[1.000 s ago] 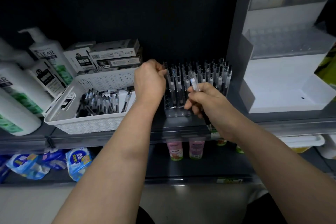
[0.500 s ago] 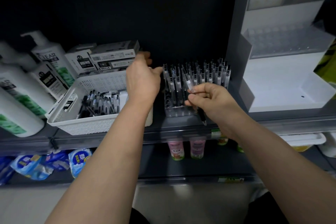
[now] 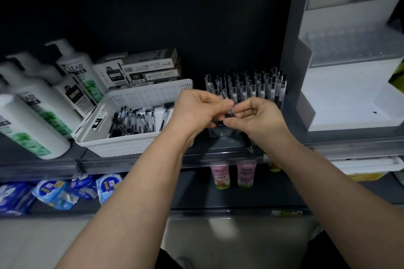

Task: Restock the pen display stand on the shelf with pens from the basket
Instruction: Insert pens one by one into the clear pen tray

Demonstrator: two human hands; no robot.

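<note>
The left hand [image 3: 197,111] has come back from the white basket [image 3: 135,144] and now meets the right hand [image 3: 255,120] in front of the clear pen display stand [image 3: 244,91]. Both pinch pens: one pen [image 3: 225,98] slants up between their fingertips, and another pen [image 3: 248,145] hangs tip-down below the right hand. This looks like a handover or sorting before slotting. The stand is nearly full, so free holes look scarce. Loose pens [image 3: 133,121] remain in the basket. Shampoo bottles [image 3: 74,72] and pen boxes [image 3: 150,67] stand well clear, left.
</note>
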